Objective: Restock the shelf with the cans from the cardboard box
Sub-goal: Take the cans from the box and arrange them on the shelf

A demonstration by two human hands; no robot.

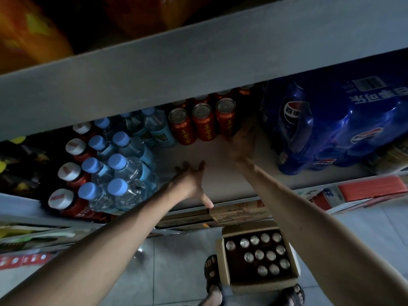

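Overhead, both bare arms reach onto the middle shelf (212,173), over a bare stretch of its surface. The left hand (189,182) is empty, fingers spread wide, thumb hanging over the shelf's front edge. The right hand (242,142) stretches further back, beside the rightmost of the red cans (203,123) standing upright in rows at the rear; its fingers sit in shadow and blur, so whether it grips that can or merely touches it cannot be told. Left of the cans stand water bottles (117,168) with blue caps, and beyond them bottles with white caps (70,171). To the right lies a blue shrink-wrapped pack of cola bottles (326,133). Down on the tiled floor, the open cardboard box (258,281) rests between the person's sandalled feet (thirteen silver can tops (259,253) show inside, with gaps among them).
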